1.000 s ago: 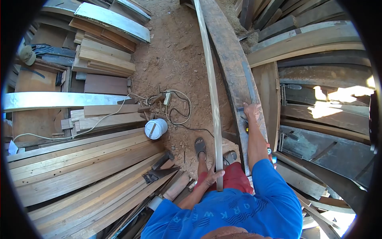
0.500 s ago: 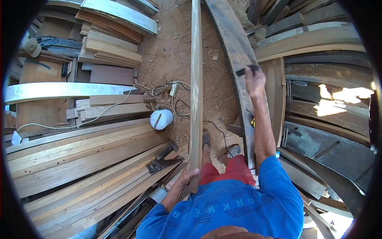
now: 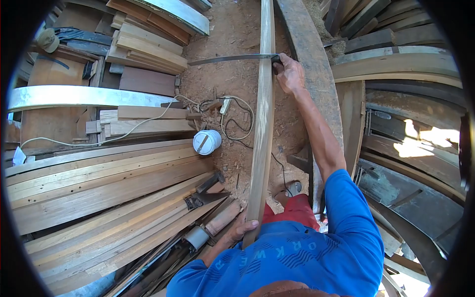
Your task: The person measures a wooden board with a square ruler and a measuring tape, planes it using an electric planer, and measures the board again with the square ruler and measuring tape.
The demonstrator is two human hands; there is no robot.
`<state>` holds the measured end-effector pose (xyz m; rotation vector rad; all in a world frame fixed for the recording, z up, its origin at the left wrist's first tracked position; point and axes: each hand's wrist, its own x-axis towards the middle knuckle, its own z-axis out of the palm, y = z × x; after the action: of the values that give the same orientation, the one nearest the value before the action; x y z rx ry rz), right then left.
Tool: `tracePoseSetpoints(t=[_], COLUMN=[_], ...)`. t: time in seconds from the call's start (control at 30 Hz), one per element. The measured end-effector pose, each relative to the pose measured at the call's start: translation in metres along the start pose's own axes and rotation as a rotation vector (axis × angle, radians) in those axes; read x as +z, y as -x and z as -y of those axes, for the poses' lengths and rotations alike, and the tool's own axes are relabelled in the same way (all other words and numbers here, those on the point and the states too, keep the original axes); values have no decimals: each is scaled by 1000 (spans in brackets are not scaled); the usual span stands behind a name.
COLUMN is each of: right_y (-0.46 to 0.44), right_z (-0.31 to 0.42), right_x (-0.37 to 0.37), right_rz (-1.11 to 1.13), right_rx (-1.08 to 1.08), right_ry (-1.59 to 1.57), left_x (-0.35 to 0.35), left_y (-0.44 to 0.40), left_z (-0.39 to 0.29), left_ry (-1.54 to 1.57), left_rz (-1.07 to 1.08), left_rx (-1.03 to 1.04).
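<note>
A long, narrow wooden beam (image 3: 264, 123) runs away from my body down the middle of the view. My left hand (image 3: 243, 229) is closed around its near end, close to my waist, with the thumb on top. Farther along, my right hand (image 3: 291, 74) grips the dark stock of a try square (image 3: 225, 58) at the beam's right edge. The square's long, thin blade crosses the beam's top face and sticks out well past its left side.
A thick, worn plank (image 3: 316, 69) lies right of the beam. On the dirt floor stand a white bucket (image 3: 207, 142) and a power cord with a white socket block (image 3: 225, 106). Stacked boards (image 3: 106, 183) and a handsaw (image 3: 203, 199) lie to the left; more timber (image 3: 396, 67) is at right.
My right hand has moved left from above the thick plank to the beam, bringing the try square across it. The beam's far end has shifted right in view.
</note>
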<state>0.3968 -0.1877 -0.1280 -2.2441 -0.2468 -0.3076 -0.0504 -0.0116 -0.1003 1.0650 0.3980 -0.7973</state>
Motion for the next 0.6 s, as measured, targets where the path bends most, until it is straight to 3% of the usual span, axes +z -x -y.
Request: tracePoseSetpoints(t=[0.3, 0.6], right_y=[8, 105], right_z=[-1, 20], right_x=[-10, -24], right_rz=[129, 93], right_rx=[23, -75], right_ry=[-97, -175], left_x=[6, 13], left_y=[-1, -2], left_z=[-7, -4], left_ry=[-25, -17], left_rz=[-53, -61], left_rx=[21, 5])
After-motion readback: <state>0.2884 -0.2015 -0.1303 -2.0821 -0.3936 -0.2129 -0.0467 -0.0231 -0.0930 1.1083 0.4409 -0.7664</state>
